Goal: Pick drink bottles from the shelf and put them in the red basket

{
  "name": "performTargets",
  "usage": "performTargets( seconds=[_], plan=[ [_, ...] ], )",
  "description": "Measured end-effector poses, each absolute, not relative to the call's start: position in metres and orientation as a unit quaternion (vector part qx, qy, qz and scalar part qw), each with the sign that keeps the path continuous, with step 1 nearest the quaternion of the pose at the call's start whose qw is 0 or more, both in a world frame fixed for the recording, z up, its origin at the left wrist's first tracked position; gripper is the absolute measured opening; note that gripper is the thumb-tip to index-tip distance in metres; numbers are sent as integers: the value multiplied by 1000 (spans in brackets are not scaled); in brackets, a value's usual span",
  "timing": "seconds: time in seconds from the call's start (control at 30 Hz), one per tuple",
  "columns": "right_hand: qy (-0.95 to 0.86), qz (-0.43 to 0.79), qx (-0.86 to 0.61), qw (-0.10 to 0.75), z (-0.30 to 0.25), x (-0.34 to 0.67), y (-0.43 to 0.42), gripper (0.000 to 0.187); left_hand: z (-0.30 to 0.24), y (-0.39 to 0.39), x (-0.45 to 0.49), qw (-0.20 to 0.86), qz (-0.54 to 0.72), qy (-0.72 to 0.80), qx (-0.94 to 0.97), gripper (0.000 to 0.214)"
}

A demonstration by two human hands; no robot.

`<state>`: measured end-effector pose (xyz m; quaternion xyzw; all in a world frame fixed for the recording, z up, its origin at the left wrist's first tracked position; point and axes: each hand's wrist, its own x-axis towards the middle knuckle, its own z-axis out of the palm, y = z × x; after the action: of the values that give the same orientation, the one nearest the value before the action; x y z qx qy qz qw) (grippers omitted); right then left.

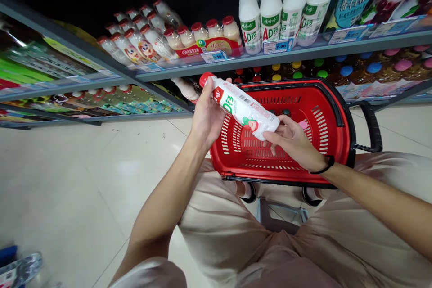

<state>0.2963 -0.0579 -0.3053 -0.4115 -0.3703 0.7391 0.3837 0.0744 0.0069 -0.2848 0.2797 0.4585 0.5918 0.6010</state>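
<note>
A white milk drink bottle (pixel 246 109) with a red cap, green lettering and a strawberry picture lies tilted between my two hands. My left hand (pixel 208 112) grips it at the neck, thumb beside the cap. At the base, the thumb and fingers of my right hand (pixel 295 141) close round the bottle's bottom end; a black band circles that wrist. Below both hands is a red shopping basket (pixel 232 172) with slotted walls and a black rim. Small dark and pink items in it are partly hidden by the bottle and my right hand.
Above the basket, a grey shelf (pixel 189 71) holds white bottles (pixel 271 9), small red-capped bottles (pixel 214 31) and price tags. Bottles with coloured caps (pixel 346 72) line the lower shelf. Pale floor tiles (pixel 67 180) spread to the left. My knees flank the basket.
</note>
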Motion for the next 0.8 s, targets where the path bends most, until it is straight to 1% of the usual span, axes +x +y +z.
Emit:
performTargets(
  seconds=[0.13, 0.3, 0.5, 0.57, 0.67, 0.7, 0.8],
  plan=[
    [-367, 771, -385, 351, -298, 300, -58, 51, -277, 5, 78, 609, 583, 461, 278, 33],
    [-351, 783, -380, 345, -296, 300, -59, 52, -278, 5, 77, 596, 608, 449, 272, 25],
    [-389, 772, -393, 315, -304, 299, -59, 47, -283, 5, 75, 591, 599, 470, 266, 32],
    [-380, 765, -405, 325, -306, 297, -59, 51, -283, 5, 76, 593, 596, 475, 260, 33],
    [-345, 751, -438, 355, -305, 296, -59, 68, -281, 4, 77, 593, 594, 477, 260, 32],
    [-340, 750, -443, 355, -304, 295, -59, 69, -280, 4, 77, 594, 593, 476, 262, 31],
    [-349, 760, -436, 331, -302, 296, -59, 60, -278, 2, 76, 591, 592, 475, 273, 30]
  ],
)
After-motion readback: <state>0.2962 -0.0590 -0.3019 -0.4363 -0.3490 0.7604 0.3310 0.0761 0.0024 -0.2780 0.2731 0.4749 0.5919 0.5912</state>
